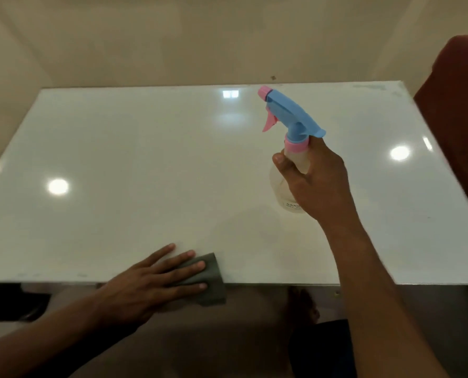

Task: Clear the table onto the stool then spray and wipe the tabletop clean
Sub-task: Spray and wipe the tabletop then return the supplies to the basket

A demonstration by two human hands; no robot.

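Note:
A glossy white tabletop (145, 165) fills the view. My right hand (317, 184) grips the neck of a translucent spray bottle (283, 192) with a blue and pink trigger head (290, 115), held above the right middle of the table, its nozzle pointing left and away. My left hand (156, 279) lies flat, fingers spread, on a grey cloth (209, 285) at the table's near edge; part of the cloth hangs over the edge.
A dark red object (456, 126) stands beside the table's right edge. A beige wall (200, 36) rises behind the far edge. Ceiling lights reflect off the tabletop. Dark shapes sit below the near edge.

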